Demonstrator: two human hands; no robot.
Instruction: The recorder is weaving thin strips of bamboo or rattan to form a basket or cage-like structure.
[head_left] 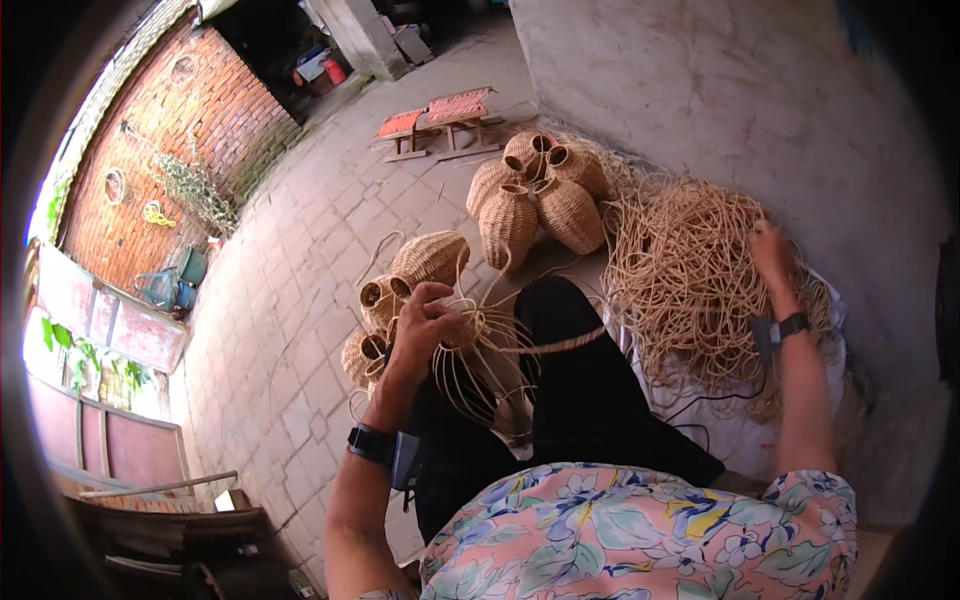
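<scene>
Left hand (424, 322), left of the cord heap (685, 275), pinches a radial cord weave (480, 323), likely light, springy, best held centrally; right hand (772, 254) at heap's right side, can't tell grip.

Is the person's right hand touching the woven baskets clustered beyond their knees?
Apart. The head view shows the right hand at the right side of the cord heap; the woven baskets sit past its left edge, with the heap between.
</scene>
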